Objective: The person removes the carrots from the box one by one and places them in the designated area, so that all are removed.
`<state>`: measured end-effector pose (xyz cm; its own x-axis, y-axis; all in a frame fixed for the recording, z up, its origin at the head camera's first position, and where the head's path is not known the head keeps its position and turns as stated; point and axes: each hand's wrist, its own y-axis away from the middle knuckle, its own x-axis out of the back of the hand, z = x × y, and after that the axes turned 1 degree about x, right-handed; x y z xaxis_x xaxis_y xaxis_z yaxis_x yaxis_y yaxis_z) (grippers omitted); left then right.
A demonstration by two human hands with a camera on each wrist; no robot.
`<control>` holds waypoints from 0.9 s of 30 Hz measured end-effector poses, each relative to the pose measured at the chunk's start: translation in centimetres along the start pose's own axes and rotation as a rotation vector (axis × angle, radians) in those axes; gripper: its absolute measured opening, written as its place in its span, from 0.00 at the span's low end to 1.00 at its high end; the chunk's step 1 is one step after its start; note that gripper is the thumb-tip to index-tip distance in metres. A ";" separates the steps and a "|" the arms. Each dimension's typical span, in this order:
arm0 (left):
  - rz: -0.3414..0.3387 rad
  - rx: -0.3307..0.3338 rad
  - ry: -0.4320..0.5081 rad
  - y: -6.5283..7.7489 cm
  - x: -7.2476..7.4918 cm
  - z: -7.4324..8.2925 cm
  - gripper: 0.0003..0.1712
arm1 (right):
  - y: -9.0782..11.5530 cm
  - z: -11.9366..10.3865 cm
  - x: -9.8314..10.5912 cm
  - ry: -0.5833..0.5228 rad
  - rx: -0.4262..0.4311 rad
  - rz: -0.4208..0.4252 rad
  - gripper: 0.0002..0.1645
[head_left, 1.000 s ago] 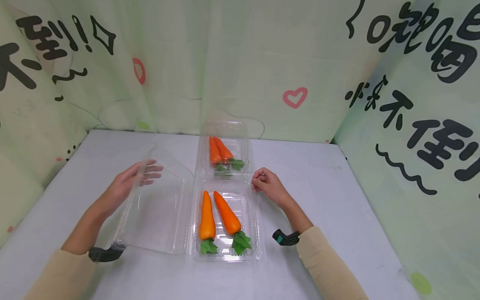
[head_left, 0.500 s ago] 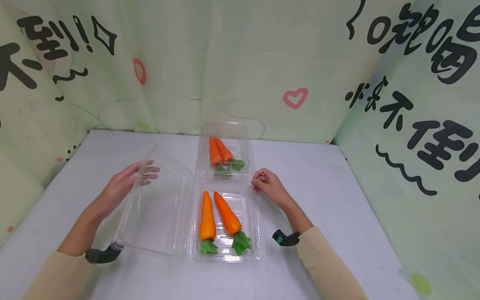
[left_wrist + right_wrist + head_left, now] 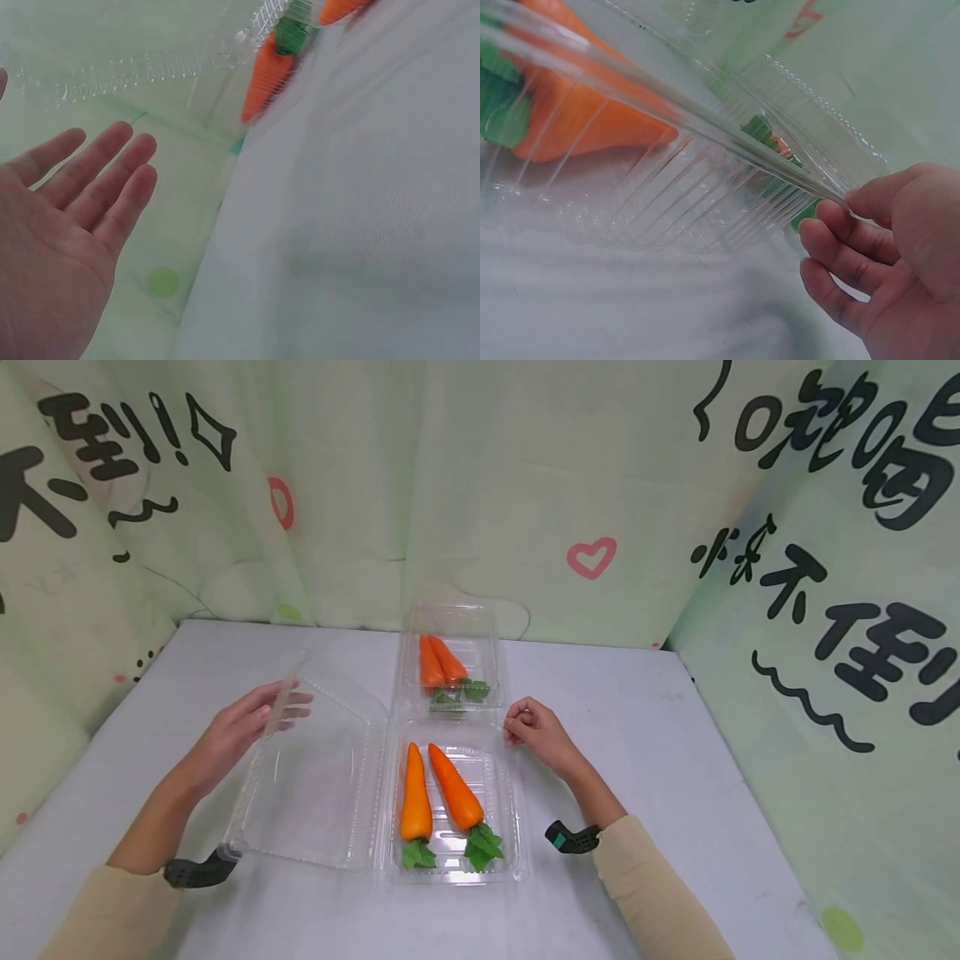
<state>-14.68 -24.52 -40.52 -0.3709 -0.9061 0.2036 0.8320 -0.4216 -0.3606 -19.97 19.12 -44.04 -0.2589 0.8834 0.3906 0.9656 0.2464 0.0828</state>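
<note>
A clear plastic clamshell box [image 3: 498,793] lies open on the table, two orange toy carrots with green leaves in its base: a left carrot [image 3: 416,793] and a right carrot [image 3: 456,787]. Its lid [image 3: 322,785] leans up and out to the left, hinged along the base's left side. My left hand [image 3: 238,731] is just outside the lid, fingers extended and partly seen through the plastic. The left wrist view shows its bare palm [image 3: 60,255] apart from the lid's ridged edge. My right hand [image 3: 900,255] pinches the base's far right rim between thumb and fingers.
Behind the base stands a second clear box [image 3: 450,610] with two carrots [image 3: 438,662] inside, their leaves toward me. A white table [image 3: 637,718] spreads around both boxes. Printed pale green curtains [image 3: 495,485] hang along its back and sides.
My left hand has drifted slightly left, its fingertips moving outward along the lid. The right hand, the lid and the carrots stay in place.
</note>
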 end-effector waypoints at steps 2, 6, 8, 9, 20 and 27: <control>0.001 -0.007 0.001 0.1 0.1 0.1 0.24 | 0.0 0.0 0.0 -0.002 -0.003 0.001 0.08; -0.007 -0.034 0.019 0.1 0.2 0.3 0.25 | 0.1 0.0 0.0 -0.003 -0.009 0.006 0.08; -0.013 -0.042 0.022 0.1 0.3 0.3 0.25 | 0.1 -0.1 0.0 -0.001 -0.011 0.008 0.08; -0.016 -0.045 0.025 0.1 0.3 0.3 0.25 | 0.1 -0.1 0.0 -0.001 -0.012 0.008 0.08; -0.043 -0.047 0.008 0.5 1.1 -0.2 0.26 | 0.1 -0.1 -0.1 -0.003 -0.005 0.005 0.08; -0.035 -0.005 -0.029 1.0 1.5 0.1 0.26 | 0.1 -0.1 -0.1 0.006 -0.002 0.007 0.08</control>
<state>-14.37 -26.30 -40.46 -0.3878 -0.8893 0.2424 0.8164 -0.4534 -0.3576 -19.80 19.05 -43.99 -0.2518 0.8829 0.3964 0.9675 0.2392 0.0820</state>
